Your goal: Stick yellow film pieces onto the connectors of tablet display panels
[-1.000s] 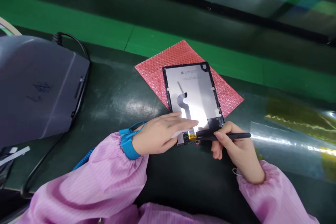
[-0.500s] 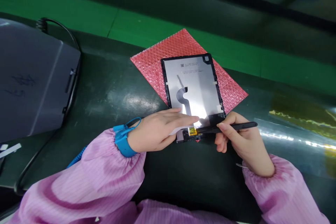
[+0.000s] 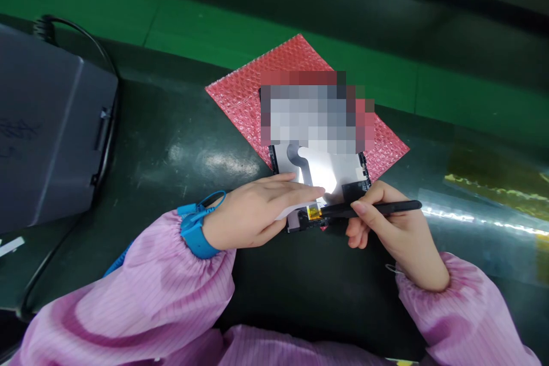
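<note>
A tablet panel (image 3: 338, 174) lies back-up on a red bubble-wrap sheet (image 3: 253, 91); its upper half is blurred out. My left hand (image 3: 257, 211) rests flat on the panel's lower left corner, fingers stretched out and pressing a white strip against it. My right hand (image 3: 392, 226) is closed around a thin black tool (image 3: 377, 207), held like a pen. The tool's tip touches a small yellow patch (image 3: 314, 213) at the panel's lower edge. A blue wrist strap (image 3: 193, 229) with a coiled cord sits on my left wrist.
A grey box-shaped device (image 3: 47, 126) with a black cable stands at the left. The dark green mat (image 3: 171, 148) covers the bench, with a bright green belt strip (image 3: 206, 28) behind it. Yellowish transparent film (image 3: 493, 183) lies at the right.
The view has shifted slightly, so the panel and hands sit a little lower-left in frame. Both hands keep their positions on the panel's lower edge; the tool tip stays at the yellow patch.
</note>
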`<state>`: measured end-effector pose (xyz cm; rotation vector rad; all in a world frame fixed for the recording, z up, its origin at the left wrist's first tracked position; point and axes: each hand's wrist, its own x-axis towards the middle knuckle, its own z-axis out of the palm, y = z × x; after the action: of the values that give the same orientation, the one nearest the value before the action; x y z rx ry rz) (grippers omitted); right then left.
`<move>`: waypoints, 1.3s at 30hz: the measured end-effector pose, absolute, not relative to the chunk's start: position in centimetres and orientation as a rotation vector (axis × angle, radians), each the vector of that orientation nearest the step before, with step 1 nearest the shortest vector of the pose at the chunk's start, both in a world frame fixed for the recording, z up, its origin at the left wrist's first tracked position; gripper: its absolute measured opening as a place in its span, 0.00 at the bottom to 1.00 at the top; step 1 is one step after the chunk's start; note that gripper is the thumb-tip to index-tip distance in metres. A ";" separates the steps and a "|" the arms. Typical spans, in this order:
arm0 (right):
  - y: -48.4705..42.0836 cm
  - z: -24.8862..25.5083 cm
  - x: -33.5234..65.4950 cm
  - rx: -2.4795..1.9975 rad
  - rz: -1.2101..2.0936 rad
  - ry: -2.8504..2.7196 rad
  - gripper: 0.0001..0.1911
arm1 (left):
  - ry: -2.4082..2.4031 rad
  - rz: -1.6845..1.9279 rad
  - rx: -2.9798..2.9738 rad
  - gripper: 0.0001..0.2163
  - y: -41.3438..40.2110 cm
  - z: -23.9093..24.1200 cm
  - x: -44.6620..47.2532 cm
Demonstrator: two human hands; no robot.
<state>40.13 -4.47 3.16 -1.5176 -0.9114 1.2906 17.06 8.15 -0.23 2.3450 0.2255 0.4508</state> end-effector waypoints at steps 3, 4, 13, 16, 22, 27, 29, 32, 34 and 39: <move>-4.5 3.2 40.0 -1.527 1.287 -0.918 0.14 | 0.227 0.451 2.339 0.32 8.2 -0.1 17.1; -4.5 3.1 40.0 -1.534 1.284 -0.920 0.14 | 0.227 0.451 2.336 0.32 8.2 0.0 17.2; -4.3 3.2 39.8 -1.559 1.266 -0.933 0.16 | 0.217 0.471 2.344 0.32 8.2 0.0 17.2; -4.3 3.2 39.8 -1.558 1.264 -0.936 0.15 | 0.214 0.474 2.340 0.31 8.2 0.1 17.3; -4.4 3.1 39.9 -1.553 1.277 -0.941 0.15 | 0.200 0.496 2.362 0.31 8.2 0.2 17.4; -4.4 3.0 40.0 -1.551 1.282 -0.943 0.14 | 0.173 0.493 2.366 0.31 8.3 0.5 17.4; -4.5 3.0 40.0 -1.557 1.278 -0.947 0.14 | 0.118 0.451 2.382 0.32 8.4 0.6 17.3; -4.6 3.0 40.1 -1.577 1.269 -0.969 0.14 | 0.048 0.390 2.437 0.32 8.4 0.8 17.2; -4.6 3.0 40.1 -1.583 1.271 -0.982 0.14 | 0.042 0.360 2.500 0.31 8.3 0.8 17.2; -4.7 3.0 40.8 -1.600 1.056 -0.943 0.12 | 0.057 0.369 2.599 0.28 8.0 0.7 17.3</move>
<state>40.81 -4.71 2.99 -1.6001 -0.9427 1.0560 17.32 7.97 0.74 2.5991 0.0570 0.3686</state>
